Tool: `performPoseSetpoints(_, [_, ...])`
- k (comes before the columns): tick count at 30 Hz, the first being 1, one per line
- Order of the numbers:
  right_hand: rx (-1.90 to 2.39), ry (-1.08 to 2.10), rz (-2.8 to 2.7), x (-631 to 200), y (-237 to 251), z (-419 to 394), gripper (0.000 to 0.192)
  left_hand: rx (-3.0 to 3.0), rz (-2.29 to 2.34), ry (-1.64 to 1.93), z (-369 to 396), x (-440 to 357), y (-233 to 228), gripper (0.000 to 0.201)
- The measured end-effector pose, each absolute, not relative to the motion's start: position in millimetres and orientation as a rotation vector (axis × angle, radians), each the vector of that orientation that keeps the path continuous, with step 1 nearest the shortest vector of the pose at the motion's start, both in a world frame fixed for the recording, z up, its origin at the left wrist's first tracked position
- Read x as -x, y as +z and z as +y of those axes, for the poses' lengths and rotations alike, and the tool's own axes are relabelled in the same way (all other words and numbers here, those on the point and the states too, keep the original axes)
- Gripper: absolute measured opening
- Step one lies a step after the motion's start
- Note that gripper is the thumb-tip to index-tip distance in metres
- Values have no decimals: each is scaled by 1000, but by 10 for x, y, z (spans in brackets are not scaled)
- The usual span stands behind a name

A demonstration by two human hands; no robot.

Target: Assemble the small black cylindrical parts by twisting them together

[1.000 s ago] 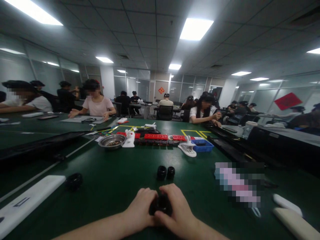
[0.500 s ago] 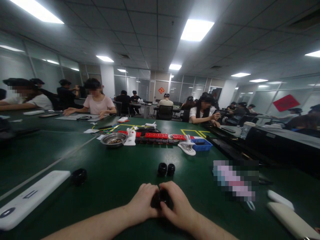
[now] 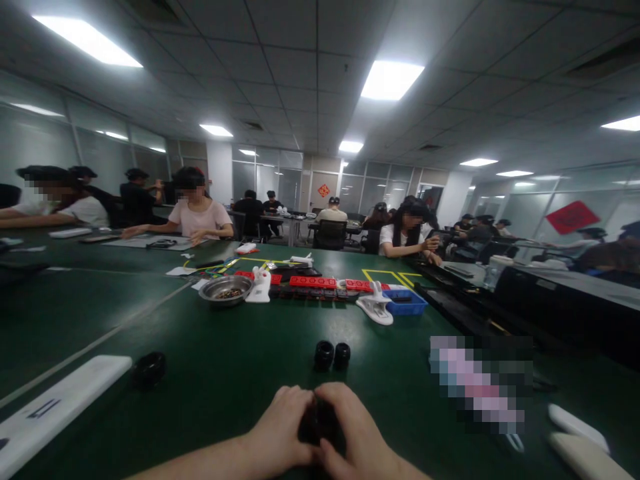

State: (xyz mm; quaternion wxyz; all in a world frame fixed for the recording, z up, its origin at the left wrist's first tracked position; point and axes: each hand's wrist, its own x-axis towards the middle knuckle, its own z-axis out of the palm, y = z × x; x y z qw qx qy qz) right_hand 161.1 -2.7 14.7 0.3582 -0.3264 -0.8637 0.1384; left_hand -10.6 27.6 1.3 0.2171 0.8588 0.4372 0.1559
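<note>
My left hand (image 3: pixel 279 425) and my right hand (image 3: pixel 350 433) are pressed together low on the green table (image 3: pixel 240 360), both closed around a small black round part (image 3: pixel 318 425) that shows only between the fingers. Two more black round parts (image 3: pixel 332 355) stand side by side just beyond my hands. A black ring-shaped part (image 3: pixel 149 369) lies to the left, next to a long white device (image 3: pixel 55 410).
Farther back stand a metal bowl (image 3: pixel 225 290), red strips (image 3: pixel 315 282), a white clip (image 3: pixel 376 308) and a blue tray (image 3: pixel 407 301). White objects (image 3: pixel 580 437) lie at the right. Several people sit at tables around the room.
The view has tilted up slightly, so my hands sit lower in the frame. They stay closed on the black part; the things on the table have not moved.
</note>
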Motion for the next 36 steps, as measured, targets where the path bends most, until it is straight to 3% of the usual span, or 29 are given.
performPoseSetpoints(6, [1118, 378, -2138, -1607, 145, -33, 42, -2406, 1238, 410, 272, 100, 25, 41])
performPoseSetpoints(11, [894, 375, -2206, -1616, 140, -22, 48, -2402, 1189, 432, 252, 101, 63, 44])
performPoseSetpoints(19, [989, 337, -2183, -1603, 91, 18, 43, -2404, 1216, 417, 248, 101, 94, 39])
performPoseSetpoints(24, [827, 320, -2215, -1622, 84, 6, 57, -2358, 1237, 423, 258, 100, 67, 42])
performPoseSetpoints(30, [1103, 347, -2099, -1591, 66, 12, 44, -2411, 1265, 401, 273, 95, 19, 43])
performPoseSetpoints(36, [838, 388, -2199, -1581, 140, -9, 47, -2401, 1202, 436, 286, 107, 8, 45])
